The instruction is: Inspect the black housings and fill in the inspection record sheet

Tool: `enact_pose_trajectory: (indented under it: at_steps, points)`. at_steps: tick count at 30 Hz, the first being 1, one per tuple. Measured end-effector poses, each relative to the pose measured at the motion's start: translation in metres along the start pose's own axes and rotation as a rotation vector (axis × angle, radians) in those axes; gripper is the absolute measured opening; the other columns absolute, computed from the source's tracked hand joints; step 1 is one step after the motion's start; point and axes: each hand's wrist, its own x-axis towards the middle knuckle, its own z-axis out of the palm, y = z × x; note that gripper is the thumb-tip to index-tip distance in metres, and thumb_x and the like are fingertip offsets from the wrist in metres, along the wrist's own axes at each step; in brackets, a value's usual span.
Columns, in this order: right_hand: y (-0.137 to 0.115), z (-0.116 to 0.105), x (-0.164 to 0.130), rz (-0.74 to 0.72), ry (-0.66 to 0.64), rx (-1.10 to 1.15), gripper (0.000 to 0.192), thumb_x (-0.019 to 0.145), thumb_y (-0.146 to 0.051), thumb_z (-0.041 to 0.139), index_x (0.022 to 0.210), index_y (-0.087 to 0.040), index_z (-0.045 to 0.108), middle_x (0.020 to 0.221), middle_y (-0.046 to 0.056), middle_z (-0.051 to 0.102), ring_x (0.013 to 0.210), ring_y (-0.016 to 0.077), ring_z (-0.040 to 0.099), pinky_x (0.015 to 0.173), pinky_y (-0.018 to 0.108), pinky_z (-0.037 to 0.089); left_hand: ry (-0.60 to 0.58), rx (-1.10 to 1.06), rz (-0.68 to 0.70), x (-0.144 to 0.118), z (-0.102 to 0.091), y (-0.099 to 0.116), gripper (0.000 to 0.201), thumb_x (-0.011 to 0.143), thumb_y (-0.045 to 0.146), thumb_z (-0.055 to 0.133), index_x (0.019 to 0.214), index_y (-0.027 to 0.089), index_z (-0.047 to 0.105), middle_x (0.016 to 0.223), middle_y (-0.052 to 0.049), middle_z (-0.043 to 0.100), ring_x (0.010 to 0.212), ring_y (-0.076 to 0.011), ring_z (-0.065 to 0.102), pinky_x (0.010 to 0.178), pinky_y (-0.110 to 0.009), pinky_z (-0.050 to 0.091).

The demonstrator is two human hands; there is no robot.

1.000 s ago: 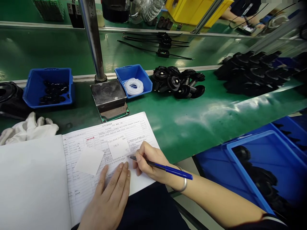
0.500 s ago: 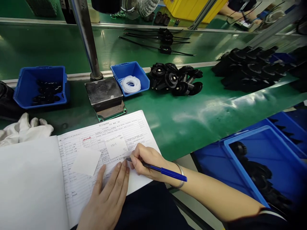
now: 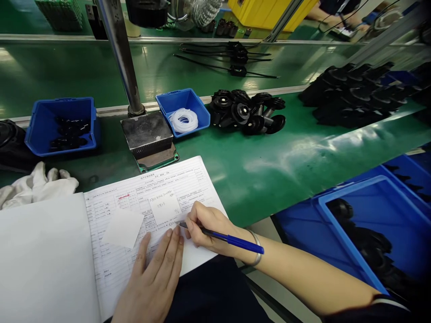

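An open logbook [image 3: 114, 251] with a printed form lies at the near edge of the green bench [image 3: 276, 157]. My right hand [image 3: 208, 226] grips a blue pen [image 3: 225, 237], its tip touching the form just above my left fingertips. My left hand [image 3: 153, 278] lies flat on the right page, fingers together, pinning the paper. Two small white slips, one [image 3: 124, 228] blank and one [image 3: 164, 207] handwritten, rest on the form.
A metal post on a grey block [image 3: 148, 134] stands behind the book. Blue bins hold black parts [image 3: 62, 128] and white rings [image 3: 183, 119]. Black wheel-like parts [image 3: 247, 112] lie in piles. White gloves [image 3: 37, 186] lie left; large blue crates [image 3: 367, 229] sit right.
The pen tip has crept slightly left along the form line, toward my left fingertips. The left hand stays flat on the page. The view shifted a little.
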Motion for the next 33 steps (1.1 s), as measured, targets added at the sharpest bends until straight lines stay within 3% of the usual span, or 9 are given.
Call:
enact_pose_trajectory:
  at_steps: [6,14,20,26,33]
  points:
    - [-0.0030,-0.0009,0.0000,0.087,-0.023,0.078,0.014,0.092,-0.024,0.041,0.081,-0.024,0.031,0.060,-0.004,0.058,0.046,0.0107,0.056,0.046,0.021,0.043,-0.007,0.002,0.002,0.0012,-0.0017,-0.0004,0.056,0.085,0.011,0.033,0.138,0.001,0.047,0.149,-0.020,0.044,0.139,-0.0314,0.039,0.121,-0.060,0.013]
    - [-0.0003,-0.0025,-0.0023,0.008,0.023,0.043,0.012,0.091,-0.024,0.040,0.082,-0.023,0.032,0.063,-0.002,0.060,0.048,0.0107,0.056,0.047,0.022,0.044,0.007,-0.023,0.000,0.0017,-0.0001,-0.0005,0.057,0.085,0.010,0.031,0.139,0.002,0.046,0.149,-0.018,0.044,0.139,-0.0305,0.039,0.121,-0.059,0.013]
    - [-0.0005,-0.0023,-0.0014,0.071,0.003,0.062,0.013,0.090,-0.022,0.040,0.082,-0.024,0.032,0.056,-0.007,0.054,0.044,0.0099,0.056,0.045,0.019,0.043,0.031,-0.025,-0.008,0.0022,0.0011,0.0002,0.057,0.084,0.008,0.032,0.138,0.000,0.047,0.146,-0.019,0.047,0.137,-0.0307,0.041,0.121,-0.059,0.014]
    - [-0.0014,-0.0034,-0.0010,0.041,-0.011,0.077,0.011,0.089,-0.022,0.039,0.081,-0.024,0.031,0.057,-0.005,0.056,0.045,0.0110,0.057,0.045,0.021,0.044,0.034,-0.035,-0.010,0.0033,0.0035,0.0002,0.057,0.084,0.008,0.031,0.138,0.001,0.048,0.147,-0.018,0.047,0.137,-0.0303,0.040,0.120,-0.059,0.014]
    - [-0.0005,-0.0025,-0.0012,0.108,0.033,0.062,0.014,0.090,-0.020,0.041,0.081,-0.024,0.031,0.053,-0.008,0.052,0.044,0.0106,0.056,0.046,0.020,0.044,0.029,-0.044,-0.016,0.0022,0.0040,-0.0005,0.057,0.084,0.008,0.033,0.138,0.002,0.048,0.150,-0.017,0.044,0.140,-0.0301,0.037,0.121,-0.058,0.012]
